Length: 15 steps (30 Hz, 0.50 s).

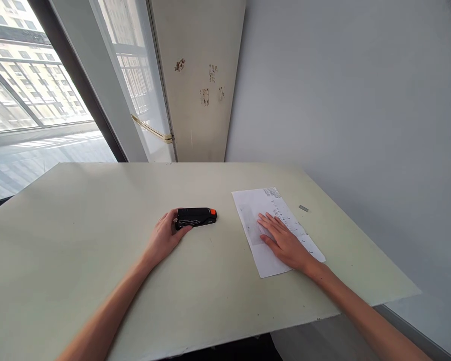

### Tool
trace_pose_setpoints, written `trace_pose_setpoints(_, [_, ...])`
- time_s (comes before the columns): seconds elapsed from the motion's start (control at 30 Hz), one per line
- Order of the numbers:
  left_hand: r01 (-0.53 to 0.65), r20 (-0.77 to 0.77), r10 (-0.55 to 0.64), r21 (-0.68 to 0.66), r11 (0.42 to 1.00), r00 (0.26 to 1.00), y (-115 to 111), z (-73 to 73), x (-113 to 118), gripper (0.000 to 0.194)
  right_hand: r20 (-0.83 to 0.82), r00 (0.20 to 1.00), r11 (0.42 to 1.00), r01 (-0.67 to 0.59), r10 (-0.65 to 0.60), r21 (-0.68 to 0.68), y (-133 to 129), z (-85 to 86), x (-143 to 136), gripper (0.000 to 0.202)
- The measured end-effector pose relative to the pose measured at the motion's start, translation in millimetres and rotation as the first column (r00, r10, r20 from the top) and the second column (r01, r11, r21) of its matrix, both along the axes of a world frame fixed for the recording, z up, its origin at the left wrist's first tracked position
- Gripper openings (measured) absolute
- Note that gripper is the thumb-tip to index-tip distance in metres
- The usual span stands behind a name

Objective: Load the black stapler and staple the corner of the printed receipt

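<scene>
A black stapler (196, 216) with an orange tip lies on the pale table, pointing to the right. My left hand (166, 235) grips its near end, thumb along the front side and fingers behind it. To the right, a white sheet of paper (253, 253) rests at a slant, with print along its right side. My right hand (284, 242) lies flat on the paper, fingers stretched out, covering part of the print. Past the sheet's right edge is a small grey strip (303, 208), which looks like a row of staples.
The pale table (108, 210) reaches back toward a stained cabinet or fridge side (199, 115) with a gold handle (151, 129). A grey wall (346, 100) runs along the right, and a window (33, 80) is at the left. The table's front edge is close to me.
</scene>
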<state>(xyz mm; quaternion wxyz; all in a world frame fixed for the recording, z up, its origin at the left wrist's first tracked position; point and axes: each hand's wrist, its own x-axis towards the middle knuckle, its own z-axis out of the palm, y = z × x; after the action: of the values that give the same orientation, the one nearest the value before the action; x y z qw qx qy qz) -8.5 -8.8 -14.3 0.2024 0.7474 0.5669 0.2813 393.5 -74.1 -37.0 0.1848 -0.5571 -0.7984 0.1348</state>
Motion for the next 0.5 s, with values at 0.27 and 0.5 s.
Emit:
trace_pose_setpoints(0.27, [-0.007,-0.008,0.007,-0.009,1.000,1.000,-4.3,8.3,3.1,0.041,0.003,1.000,0.999,0.015,-0.015,0.034,-0.5,-1.5,-2.8,0.051])
trace_pose_setpoints(0.5, [-0.017,-0.033,0.017,0.000,1.000,0.999,-5.1,7.9,2.9,0.040,0.015,1.000,0.999,0.018,-0.019,0.049,-0.2,-3.2,-2.9,0.050])
